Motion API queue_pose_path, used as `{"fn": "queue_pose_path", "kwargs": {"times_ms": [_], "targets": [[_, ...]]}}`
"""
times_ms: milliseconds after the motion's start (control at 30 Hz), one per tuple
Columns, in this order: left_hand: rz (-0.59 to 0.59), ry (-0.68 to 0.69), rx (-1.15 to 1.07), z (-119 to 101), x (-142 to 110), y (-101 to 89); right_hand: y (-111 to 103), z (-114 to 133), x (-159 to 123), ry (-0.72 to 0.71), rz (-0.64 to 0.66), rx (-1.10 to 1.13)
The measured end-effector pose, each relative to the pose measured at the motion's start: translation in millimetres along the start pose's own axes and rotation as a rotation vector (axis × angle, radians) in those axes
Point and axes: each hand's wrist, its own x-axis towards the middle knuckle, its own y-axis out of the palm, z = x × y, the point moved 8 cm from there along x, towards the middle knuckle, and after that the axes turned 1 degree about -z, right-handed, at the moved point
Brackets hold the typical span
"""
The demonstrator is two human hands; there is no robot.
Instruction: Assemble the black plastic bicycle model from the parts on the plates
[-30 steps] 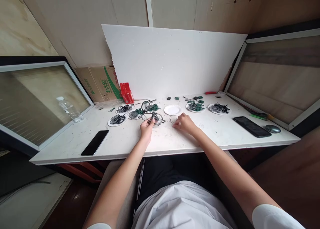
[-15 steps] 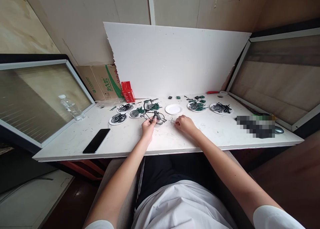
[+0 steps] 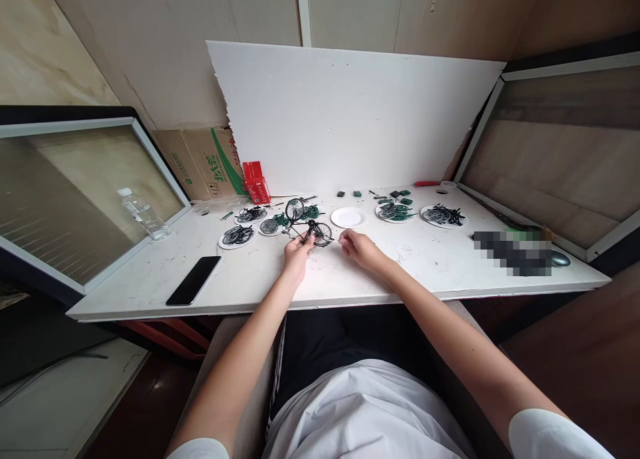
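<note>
My left hand [image 3: 297,253] is closed on a small black model bicycle [image 3: 306,228], gripping it by the frame near one wheel. The model is held tilted above the tabletop, its other wheel [image 3: 295,209] pointing away from me. To its right, my right hand [image 3: 359,248] has thumb and fingers pinched together, close to the near wheel's edge. A thin light piece seems to stick out from those fingertips toward the wheel, too small to name. Behind the model, a plate with green and black parts [image 3: 273,225] is partly covered by it.
A bare white plate [image 3: 349,217] lies beyond my right hand. Plates of parts [image 3: 395,212], [image 3: 444,216] stand to the right, more to the left. A phone [image 3: 194,281], plastic bottle [image 3: 144,213], red box [image 3: 257,182] and computer mouse [image 3: 561,259] are on the table.
My right hand has moved left, bringing its fingertips close to the model bicycle's near wheel. The left hand keeps its hold on the bicycle, almost unmoved.
</note>
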Motion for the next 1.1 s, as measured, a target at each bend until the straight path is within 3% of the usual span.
{"fn": "queue_pose_path", "kwargs": {"times_ms": [167, 433, 1100], "targets": [[0.041, 0.001, -0.021, 0, -1, 4.1, 20, 12, -4, -0.008, 0.097, 0.099], [0.087, 0.021, -0.014, -3, -7, 14.0, 33, 10, -6, -0.025, 0.094, 0.079], [0.102, 0.061, 0.048, -10, -12, 19.8, 34, 6, -5, -0.003, 0.061, 0.089]]}}
